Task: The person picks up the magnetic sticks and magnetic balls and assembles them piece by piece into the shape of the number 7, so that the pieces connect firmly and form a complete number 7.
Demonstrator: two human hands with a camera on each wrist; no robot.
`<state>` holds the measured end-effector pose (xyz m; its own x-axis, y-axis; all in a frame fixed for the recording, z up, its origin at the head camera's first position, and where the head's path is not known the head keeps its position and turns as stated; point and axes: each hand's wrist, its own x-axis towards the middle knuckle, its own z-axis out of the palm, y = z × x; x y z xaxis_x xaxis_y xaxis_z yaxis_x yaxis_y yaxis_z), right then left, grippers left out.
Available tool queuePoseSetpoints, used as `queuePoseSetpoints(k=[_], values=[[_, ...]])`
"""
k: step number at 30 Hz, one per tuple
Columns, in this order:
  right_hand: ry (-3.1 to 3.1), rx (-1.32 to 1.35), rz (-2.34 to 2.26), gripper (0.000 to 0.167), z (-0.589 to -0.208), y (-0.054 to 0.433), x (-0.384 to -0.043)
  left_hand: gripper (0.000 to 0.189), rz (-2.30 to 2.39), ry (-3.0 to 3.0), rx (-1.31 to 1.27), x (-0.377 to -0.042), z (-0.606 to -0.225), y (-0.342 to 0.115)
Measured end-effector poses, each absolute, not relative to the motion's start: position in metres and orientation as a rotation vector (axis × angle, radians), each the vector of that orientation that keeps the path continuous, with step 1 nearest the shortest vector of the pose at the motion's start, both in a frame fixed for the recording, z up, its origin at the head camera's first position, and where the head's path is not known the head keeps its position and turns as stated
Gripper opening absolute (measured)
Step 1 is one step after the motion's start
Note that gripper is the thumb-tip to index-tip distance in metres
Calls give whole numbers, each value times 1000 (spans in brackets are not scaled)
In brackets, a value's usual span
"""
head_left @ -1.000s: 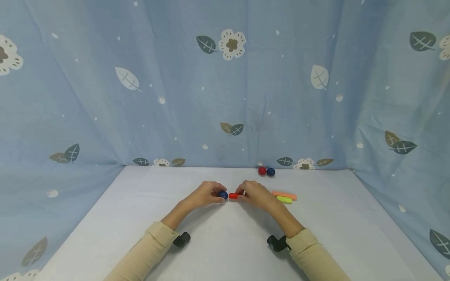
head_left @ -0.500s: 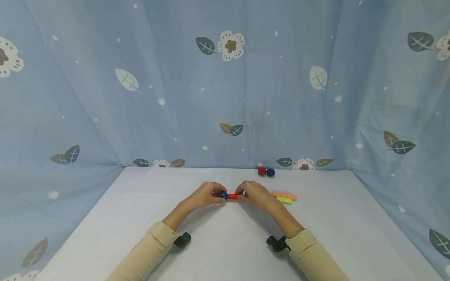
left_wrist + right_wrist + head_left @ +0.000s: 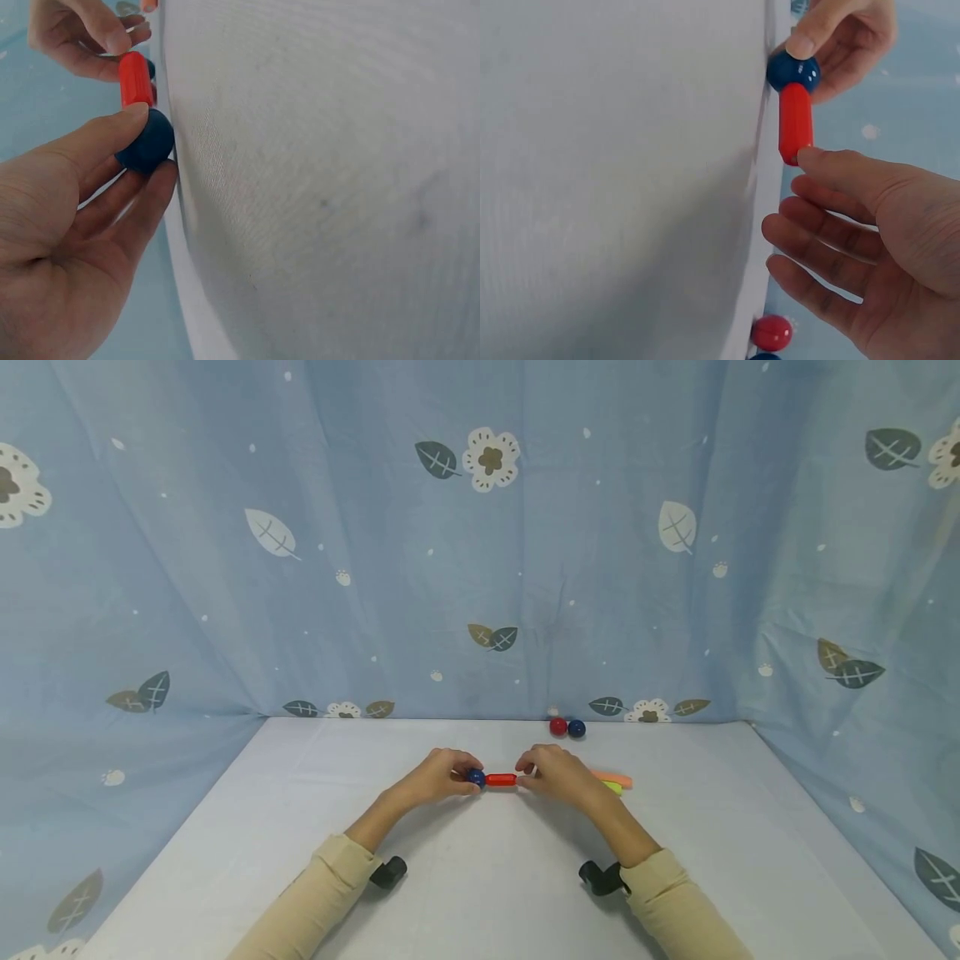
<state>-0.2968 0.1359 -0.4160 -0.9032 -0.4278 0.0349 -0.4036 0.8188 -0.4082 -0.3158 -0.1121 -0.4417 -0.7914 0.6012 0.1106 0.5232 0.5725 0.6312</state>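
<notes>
My left hand (image 3: 437, 772) pinches a dark blue ball (image 3: 477, 778) between thumb and fingers, low over the white table. Joined end-on to that ball is a short red rod (image 3: 501, 780) that points to the right. In the right wrist view, the rod's free end lies right by the thumb tip of my right hand (image 3: 855, 232). Those right fingers are spread apart and loosely bent, with nothing gripped between them. Seen from the left wrist, the thumb covers part of the ball (image 3: 148, 146) where the rod meets it.
Behind my right hand lie an orange rod (image 3: 617, 778) and a yellow-green rod (image 3: 614, 787), both partly hidden by it. A red ball (image 3: 558, 727) and another dark blue ball (image 3: 577, 728) sit together near the table's back edge. A patterned blue curtain (image 3: 405, 577) stands behind.
The blue ball and red rod, apart a second ago, have come together. My right hand has let go of the rod and moved slightly right; the left still holds the ball.
</notes>
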Motion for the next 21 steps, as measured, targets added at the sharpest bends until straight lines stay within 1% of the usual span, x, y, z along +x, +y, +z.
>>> queuePoseSetpoints(k=[11, 21], values=[[2990, -654, -684, 22, -411, 159, -302, 34, 1020, 2688, 914, -317, -442, -113], [2976, -611, -741, 22, -408, 182, -304, 35, 1025, 2679, 919, -318, -442, -113]])
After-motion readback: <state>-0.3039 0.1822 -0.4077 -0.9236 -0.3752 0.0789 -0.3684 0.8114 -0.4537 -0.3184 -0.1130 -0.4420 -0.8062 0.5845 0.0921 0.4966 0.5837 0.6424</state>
